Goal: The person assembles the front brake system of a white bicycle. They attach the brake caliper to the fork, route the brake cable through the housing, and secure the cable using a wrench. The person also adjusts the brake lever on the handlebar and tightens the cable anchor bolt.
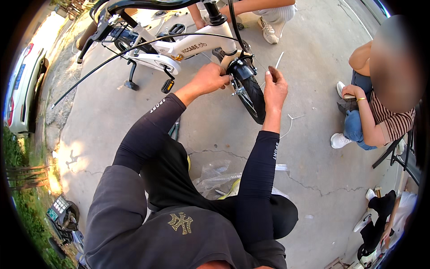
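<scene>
A small white bicycle [197, 45] with black handlebars stands in front of me, its front wheel [254, 99] turned toward me. My left hand [209, 80] is closed at the left side of the front fork, fingertips against the metal brake parts [234, 85] beside the tyre. What they pinch is hidden. To the right of the tyre, my right hand [275, 87] is raised with its fingers drawn together in a pinch. A thin white strip [280, 59] shows just beyond its fingertips; I cannot tell whether the hand holds it. A loose black cable [134, 46] sticks out leftward from the bicycle.
Another person's hands and shoe [268, 32] are behind the bicycle. A seated person in a striped top [398, 125] is at the right, others at lower right. Clear plastic wrap [215, 175] and a white tie [291, 123] lie on the concrete. A white car [24, 89] stands far left.
</scene>
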The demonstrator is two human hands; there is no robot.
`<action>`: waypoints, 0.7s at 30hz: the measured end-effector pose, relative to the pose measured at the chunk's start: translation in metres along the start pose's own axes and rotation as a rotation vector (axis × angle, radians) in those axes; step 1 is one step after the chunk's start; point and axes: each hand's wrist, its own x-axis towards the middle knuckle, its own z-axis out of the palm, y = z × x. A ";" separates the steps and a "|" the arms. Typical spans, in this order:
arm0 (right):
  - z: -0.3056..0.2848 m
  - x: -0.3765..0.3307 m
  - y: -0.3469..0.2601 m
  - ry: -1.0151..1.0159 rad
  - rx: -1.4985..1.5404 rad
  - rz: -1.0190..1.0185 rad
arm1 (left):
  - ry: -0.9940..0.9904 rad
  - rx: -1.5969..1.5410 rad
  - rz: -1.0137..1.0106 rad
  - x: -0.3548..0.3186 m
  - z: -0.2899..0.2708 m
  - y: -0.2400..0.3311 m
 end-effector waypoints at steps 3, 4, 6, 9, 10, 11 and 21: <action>0.017 0.002 0.019 -0.269 0.138 0.238 | -0.068 -0.019 0.007 0.000 -0.003 -0.002; 0.023 0.001 0.023 -0.234 0.155 0.258 | -0.079 0.026 0.003 -0.001 -0.002 -0.003; 0.024 0.002 0.023 -0.263 0.179 0.160 | -0.096 0.041 -0.015 -0.006 0.002 -0.005; 0.008 0.001 0.013 -0.429 0.218 0.139 | -0.100 0.005 -0.028 -0.010 0.006 -0.004; -0.001 -0.001 0.009 -0.506 0.264 0.203 | -0.107 0.018 -0.025 -0.009 0.006 -0.003; -0.008 -0.005 0.006 -0.582 0.307 0.270 | -0.125 0.034 -0.039 -0.008 0.007 -0.002; -0.002 -0.028 -0.005 -0.434 -0.267 -0.142 | -0.246 0.483 0.145 -0.012 -0.007 0.006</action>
